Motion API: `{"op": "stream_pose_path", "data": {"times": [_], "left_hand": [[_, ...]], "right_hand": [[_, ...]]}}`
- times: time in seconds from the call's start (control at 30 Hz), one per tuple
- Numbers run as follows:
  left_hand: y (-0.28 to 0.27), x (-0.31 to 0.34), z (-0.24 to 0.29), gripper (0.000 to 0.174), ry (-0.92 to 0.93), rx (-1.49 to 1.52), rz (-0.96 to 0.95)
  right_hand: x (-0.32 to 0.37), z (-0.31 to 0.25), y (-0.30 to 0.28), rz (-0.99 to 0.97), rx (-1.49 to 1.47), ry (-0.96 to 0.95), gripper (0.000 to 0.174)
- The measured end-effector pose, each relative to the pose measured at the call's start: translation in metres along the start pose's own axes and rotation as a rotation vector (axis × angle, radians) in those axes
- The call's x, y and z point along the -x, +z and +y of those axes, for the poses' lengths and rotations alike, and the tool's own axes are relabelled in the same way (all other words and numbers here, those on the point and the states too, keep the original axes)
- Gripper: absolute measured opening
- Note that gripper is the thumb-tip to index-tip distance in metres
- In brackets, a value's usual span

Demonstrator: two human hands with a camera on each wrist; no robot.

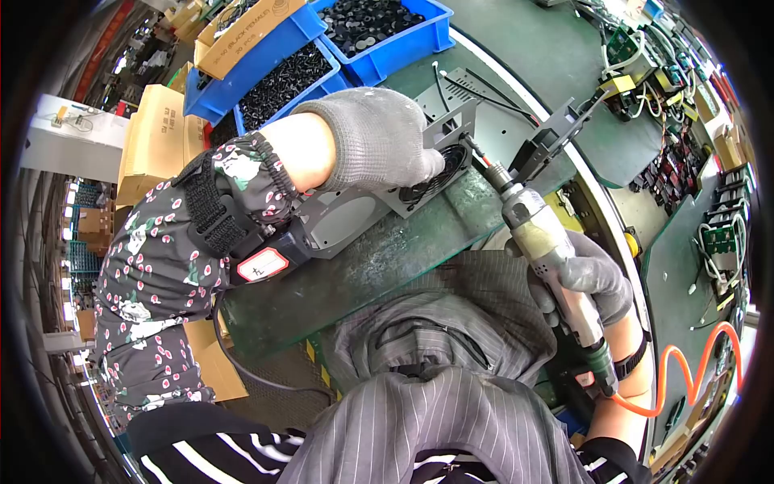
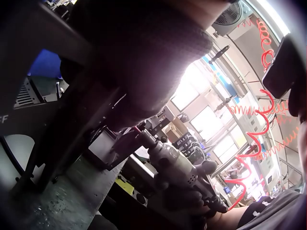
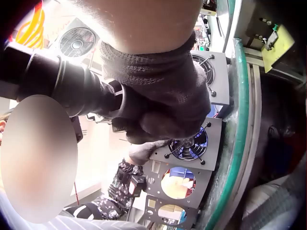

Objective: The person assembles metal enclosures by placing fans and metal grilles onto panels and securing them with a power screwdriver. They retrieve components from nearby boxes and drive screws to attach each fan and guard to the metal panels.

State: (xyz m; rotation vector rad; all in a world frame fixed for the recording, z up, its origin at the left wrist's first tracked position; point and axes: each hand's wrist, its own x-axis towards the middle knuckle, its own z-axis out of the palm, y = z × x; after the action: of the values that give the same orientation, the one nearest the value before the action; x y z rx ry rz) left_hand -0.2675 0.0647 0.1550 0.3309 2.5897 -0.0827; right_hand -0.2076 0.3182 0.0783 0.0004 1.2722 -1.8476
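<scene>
The right hand wears a gray glove and holds a power screwdriver, with its fingers bent around the body. An orange hose comes out of the back end of the screwdriver. The tip points at the end of a gray metal frame, near the black fan; I cannot tell if it touches. The left hand, in a gray glove too, is on the frame with its thumb beside the fan. Its other fingers are mostly hidden, so I cannot tell how far they bend. The frame sits on the green table. Past the left hand are a blue bin of round black bits and a cardboard box.
</scene>
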Motion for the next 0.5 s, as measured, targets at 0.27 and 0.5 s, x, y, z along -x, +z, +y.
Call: {"op": "stream_pose_path", "data": {"times": [0.27,0.5], "left_hand": [[-0.008,0.015,0.017,0.051,-0.038,-0.089,0.02],[-0.024,0.031,0.043,0.054,-0.024,-0.193,-0.104]], "right_hand": [[0.011,0.025,-0.016,-0.106,-0.022,-0.002,0.059],[0.028,0.078,-0.036,-0.032,-0.048,0.032,0.045]]}}
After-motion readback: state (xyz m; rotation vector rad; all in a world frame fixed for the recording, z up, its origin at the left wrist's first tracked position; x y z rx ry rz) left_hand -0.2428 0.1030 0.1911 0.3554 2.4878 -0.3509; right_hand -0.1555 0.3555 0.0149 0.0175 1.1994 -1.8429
